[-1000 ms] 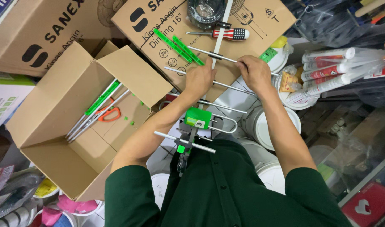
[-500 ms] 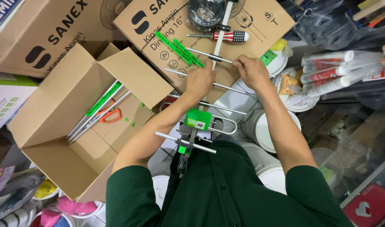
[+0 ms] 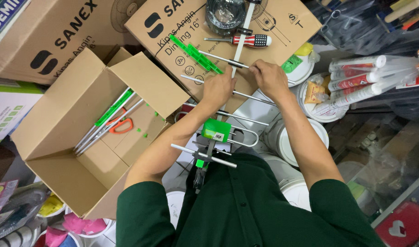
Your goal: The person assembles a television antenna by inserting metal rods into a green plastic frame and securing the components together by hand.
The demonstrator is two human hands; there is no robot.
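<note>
Straight ahead of the wearer in the head view, at about twelve o'clock from the chest, both hands meet on an antenna boom (image 3: 235, 50), a pale metal bar that runs from the lap up over a closed cardboard box (image 3: 273, 27). The left hand (image 3: 217, 89) is curled shut around the boom where a thin cross rod (image 3: 205, 82) passes through it, and the right hand (image 3: 269, 78) is closed on the same spot from the three o'clock side, fingers pinched as if seating or tightening that rod. Lower on the boom, toward six o'clock, sit a green plastic clamp block (image 3: 215, 130), a looped metal element (image 3: 246, 137) and one more short rod (image 3: 202, 155), all already fixed. By my reading the step in hand is fitting one cross element to the boom, with several mounted and more to go. Just beyond the hands at eleven o'clock lie loose green brackets (image 3: 196, 54), and at twelve o'clock a screwdriver with a striped handle (image 3: 248, 40). At nine o'clock an open carton (image 3: 77, 137) holds more rods (image 3: 104, 123) and orange scissors (image 3: 120, 124). White lidded pails (image 3: 294, 142) stand at four o'clock. The next move would call for steadying the boom with one hand while the other reaches for a bracket or the screwdriver, keeping the rod square to the bar.
</note>
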